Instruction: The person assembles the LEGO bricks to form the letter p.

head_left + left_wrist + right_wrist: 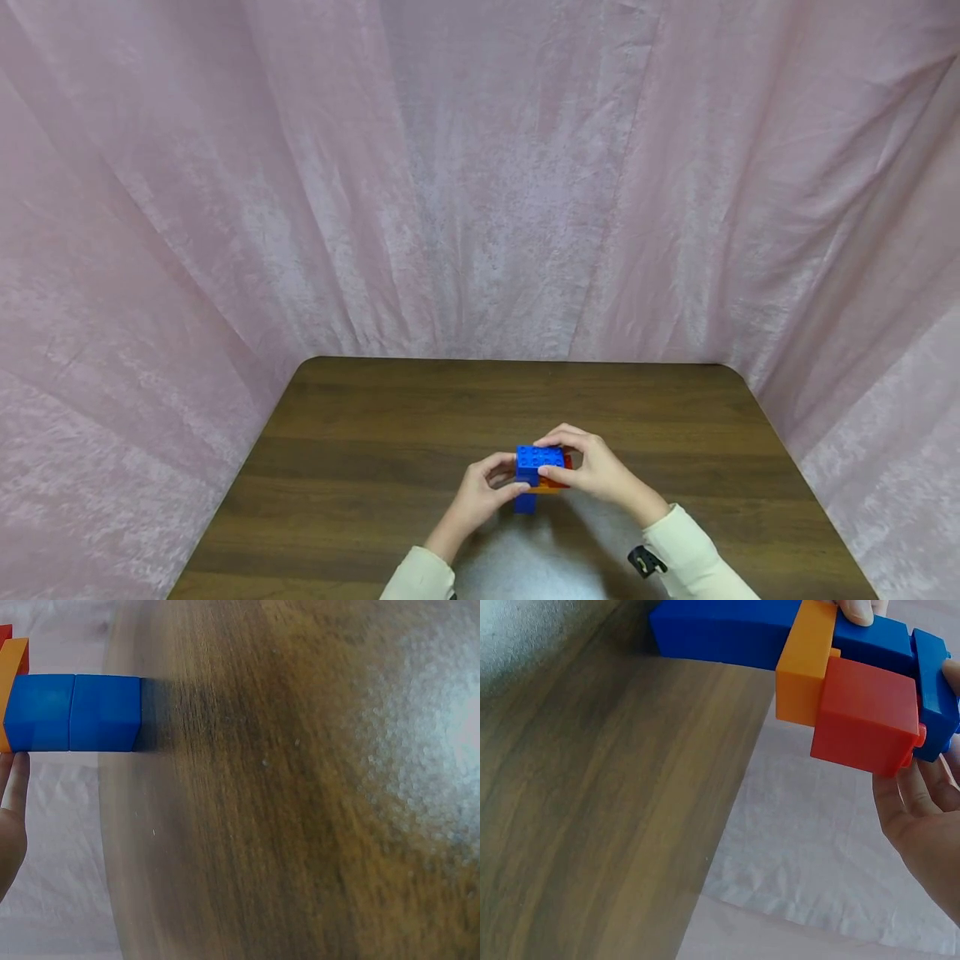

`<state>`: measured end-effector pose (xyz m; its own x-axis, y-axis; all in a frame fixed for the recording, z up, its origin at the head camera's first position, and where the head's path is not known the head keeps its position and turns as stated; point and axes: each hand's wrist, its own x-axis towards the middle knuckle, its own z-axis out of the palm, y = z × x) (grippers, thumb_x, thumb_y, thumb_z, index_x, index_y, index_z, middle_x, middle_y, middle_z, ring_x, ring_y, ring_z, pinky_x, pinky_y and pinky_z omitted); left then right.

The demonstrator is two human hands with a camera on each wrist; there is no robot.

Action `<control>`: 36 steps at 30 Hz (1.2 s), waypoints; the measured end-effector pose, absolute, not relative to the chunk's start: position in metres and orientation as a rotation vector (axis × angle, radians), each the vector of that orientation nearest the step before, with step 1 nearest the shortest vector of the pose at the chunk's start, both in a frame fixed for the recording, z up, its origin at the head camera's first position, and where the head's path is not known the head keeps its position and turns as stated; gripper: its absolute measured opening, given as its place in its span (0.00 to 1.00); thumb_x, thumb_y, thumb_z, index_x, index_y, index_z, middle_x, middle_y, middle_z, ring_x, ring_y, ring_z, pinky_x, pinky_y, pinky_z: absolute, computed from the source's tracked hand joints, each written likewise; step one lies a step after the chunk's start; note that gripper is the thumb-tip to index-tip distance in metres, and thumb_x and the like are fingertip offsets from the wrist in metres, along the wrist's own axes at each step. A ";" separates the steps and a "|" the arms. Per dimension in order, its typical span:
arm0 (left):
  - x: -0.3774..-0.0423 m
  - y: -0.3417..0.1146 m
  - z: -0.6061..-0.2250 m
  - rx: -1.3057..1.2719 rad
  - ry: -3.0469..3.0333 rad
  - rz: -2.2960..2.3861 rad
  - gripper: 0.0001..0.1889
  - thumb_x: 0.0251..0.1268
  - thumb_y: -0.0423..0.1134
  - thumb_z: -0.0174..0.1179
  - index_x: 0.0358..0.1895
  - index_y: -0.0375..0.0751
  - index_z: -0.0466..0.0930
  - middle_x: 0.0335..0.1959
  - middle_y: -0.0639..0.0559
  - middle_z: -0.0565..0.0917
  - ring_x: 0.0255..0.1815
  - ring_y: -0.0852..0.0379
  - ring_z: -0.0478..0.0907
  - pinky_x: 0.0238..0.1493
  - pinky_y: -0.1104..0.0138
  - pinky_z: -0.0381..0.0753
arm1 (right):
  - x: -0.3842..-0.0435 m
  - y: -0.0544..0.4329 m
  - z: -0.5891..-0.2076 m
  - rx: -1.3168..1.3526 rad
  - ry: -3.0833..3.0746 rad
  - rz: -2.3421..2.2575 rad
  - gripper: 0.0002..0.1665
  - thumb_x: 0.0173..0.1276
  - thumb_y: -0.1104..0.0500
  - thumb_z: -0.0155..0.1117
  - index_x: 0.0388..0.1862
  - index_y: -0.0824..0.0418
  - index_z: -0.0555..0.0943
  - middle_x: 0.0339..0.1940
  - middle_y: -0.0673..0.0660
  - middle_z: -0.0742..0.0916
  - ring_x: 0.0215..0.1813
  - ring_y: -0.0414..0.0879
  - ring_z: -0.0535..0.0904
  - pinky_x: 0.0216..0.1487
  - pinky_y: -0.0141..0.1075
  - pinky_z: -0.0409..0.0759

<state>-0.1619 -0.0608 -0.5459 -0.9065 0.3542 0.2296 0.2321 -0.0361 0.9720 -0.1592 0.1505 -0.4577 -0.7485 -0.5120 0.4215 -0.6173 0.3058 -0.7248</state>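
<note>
A small tower of toy building blocks stands on the table, with a wide blue block (pixel 531 457) on top. My right hand (pixel 600 468) pinches this top block between thumb and fingers. From the other side, my left hand (pixel 477 497) grips the tower just below it. In the right wrist view a red block (pixel 865 714) and a blue block (pixel 874 639) lie beneath the top block, which sits slightly tilted; red studs show in the gap. An orange block (pixel 804 667) comes below them, above the lower blue blocks (pixel 105 712).
The brown wooden table (pixel 360 442) has rounded far corners. Pink curtains (pixel 510 183) hang behind it and at both sides. A bright glare (pixel 525 575) lies on the near part of the tabletop. A black strap device (pixel 647 562) is at the right sleeve.
</note>
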 end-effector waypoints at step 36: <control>-0.159 -0.059 -0.545 0.682 2.195 2.087 0.17 0.55 0.23 0.66 0.49 0.22 0.76 0.46 0.28 0.81 0.49 0.35 0.79 0.55 0.46 0.76 | -0.172 0.154 -0.503 0.889 -2.459 1.559 0.18 0.57 0.64 0.74 0.47 0.63 0.83 0.41 0.56 0.85 0.42 0.49 0.80 0.41 0.33 0.80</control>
